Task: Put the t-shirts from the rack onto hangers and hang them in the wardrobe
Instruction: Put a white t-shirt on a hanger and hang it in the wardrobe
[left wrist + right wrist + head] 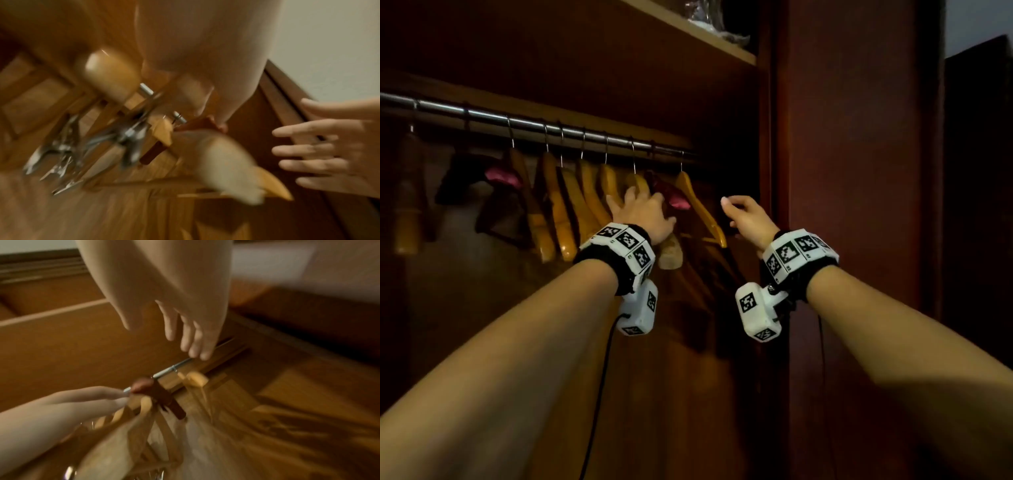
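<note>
Inside the wardrobe, a metal rail [551,128] carries several bare wooden hangers [589,192]. My left hand [643,209] reaches in among the right-hand ones, fingers spread and touching them, beside a dark red hanger [678,202] with a pink tip. The rightmost light wooden hanger [698,205] hangs free between my two hands. My right hand [743,216] hovers just right of it, loosely curled and holding nothing. The left wrist view shows the right hand [320,149] with its fingers out. The right wrist view shows the left hand [82,402] at the hangers near the rail [174,368]. No t-shirt is in view.
A shelf [688,37] runs above the rail with a plastic-wrapped bundle [709,17] on it. The wardrobe's dark side panel [852,171] stands close to the right of my right hand. More hangers, some dark with pink padding [500,174], fill the rail's left part.
</note>
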Motion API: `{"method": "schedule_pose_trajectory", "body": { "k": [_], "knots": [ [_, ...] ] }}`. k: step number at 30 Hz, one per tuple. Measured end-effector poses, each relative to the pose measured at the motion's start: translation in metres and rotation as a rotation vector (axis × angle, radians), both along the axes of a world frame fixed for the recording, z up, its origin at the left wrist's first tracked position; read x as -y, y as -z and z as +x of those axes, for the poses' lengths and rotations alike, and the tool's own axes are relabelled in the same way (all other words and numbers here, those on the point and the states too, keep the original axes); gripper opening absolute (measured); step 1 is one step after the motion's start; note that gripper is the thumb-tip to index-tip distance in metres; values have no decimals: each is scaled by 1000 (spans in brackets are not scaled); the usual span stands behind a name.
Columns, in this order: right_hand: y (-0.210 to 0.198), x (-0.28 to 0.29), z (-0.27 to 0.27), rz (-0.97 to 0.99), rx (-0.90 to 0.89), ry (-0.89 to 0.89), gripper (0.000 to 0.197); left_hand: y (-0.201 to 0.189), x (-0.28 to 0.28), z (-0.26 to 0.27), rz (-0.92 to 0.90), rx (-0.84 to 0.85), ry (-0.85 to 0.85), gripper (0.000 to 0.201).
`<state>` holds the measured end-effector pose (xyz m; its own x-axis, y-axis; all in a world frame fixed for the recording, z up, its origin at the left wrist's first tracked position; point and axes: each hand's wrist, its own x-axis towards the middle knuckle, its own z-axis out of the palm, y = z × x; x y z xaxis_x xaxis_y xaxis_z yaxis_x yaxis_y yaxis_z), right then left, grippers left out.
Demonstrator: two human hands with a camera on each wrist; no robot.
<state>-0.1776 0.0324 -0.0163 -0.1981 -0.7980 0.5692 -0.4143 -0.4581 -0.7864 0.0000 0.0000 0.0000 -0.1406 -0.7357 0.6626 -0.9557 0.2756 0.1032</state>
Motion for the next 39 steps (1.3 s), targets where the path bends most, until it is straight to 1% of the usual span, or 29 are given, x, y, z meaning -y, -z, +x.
{"method": "schedule_pose_trajectory", "body": {
  "k": [4,6,8,11,13,15,16,19,22,25,31,35,37,39],
  "knots": [
    [-4,34,9,10,-18,130,51,2,10,0,128,159,-94,57],
    [-4,48,12,36,-47,193,52,3,9,-4,189,212,-140,56],
    [-4,55,15,79,-84,214,54,2,9,-4,221,248,-194,57],
    [-4,64,20,129,-140,240,55,3,10,-2,235,269,-213,59],
    [-6,71,23,166,-178,249,46,4,10,-2,222,286,-213,59],
    [-8,74,26,197,-212,288,24,4,9,-3,221,296,-213,60],
    [-10,75,26,198,-219,315,20,4,9,-3,224,311,-217,60],
    [-14,77,28,140,-249,366,26,3,11,-2,237,314,-216,61],
    [-13,79,29,90,-242,416,22,3,13,1,240,309,-203,61],
    [-13,76,30,67,-225,420,24,3,13,4,236,296,-194,61],
    [-23,66,32,4,-209,433,19,2,8,8,231,283,-194,59],
    [-12,50,30,-33,-170,424,21,1,7,10,266,263,-191,55],
    [-4,39,25,-44,-145,405,21,1,6,12,265,247,-156,52],
    [2,25,18,-48,-140,386,15,0,2,13,263,218,-106,47]
  ]
}}
